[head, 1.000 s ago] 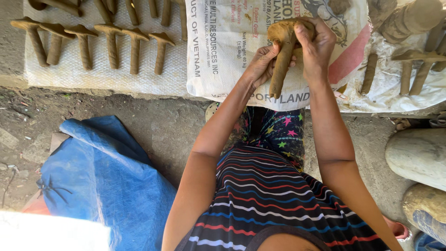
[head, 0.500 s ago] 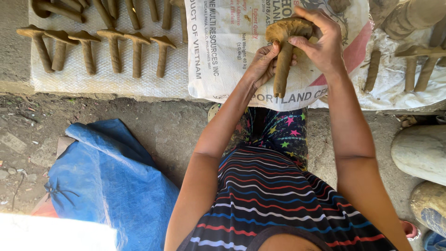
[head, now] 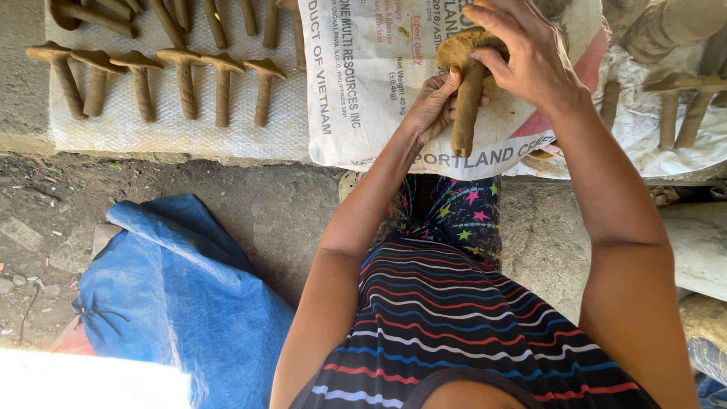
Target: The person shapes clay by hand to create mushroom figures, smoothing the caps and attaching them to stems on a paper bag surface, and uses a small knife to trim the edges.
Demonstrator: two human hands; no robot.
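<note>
We find the person's left hand (head: 433, 106) closed around the stem of a wet clay piece (head: 468, 91), a mushroom-shaped form with a flat cap on a round shaft. The fingers of that hand wrap the upper stem just under the cap. The right hand (head: 530, 57) lies over the cap from the far side, fingers curled down onto its rim and pressing it. The piece is held in the air above a white printed sack (head: 363, 83) spread at the far edge of the scene, stem pointing toward the person.

Risks noted:
- The clay looks soft. In our judgement, uneven pressure from the right hand could crack or fold the cap rim, or tear the cap from the stem at the join.
- The lower stem hangs unsupported; a tight squeeze by the left hand could bend or thin it.
- If the grip slackens, the piece would drop onto the sack and deform.

At far left, a row of finished clay pieces (head: 159, 83) lies on a white woven mat (head: 295, 129), well apart from the hands. More pieces (head: 681, 106) lie at far right. A blue tarp (head: 174, 303) lies on the ground at near left.
</note>
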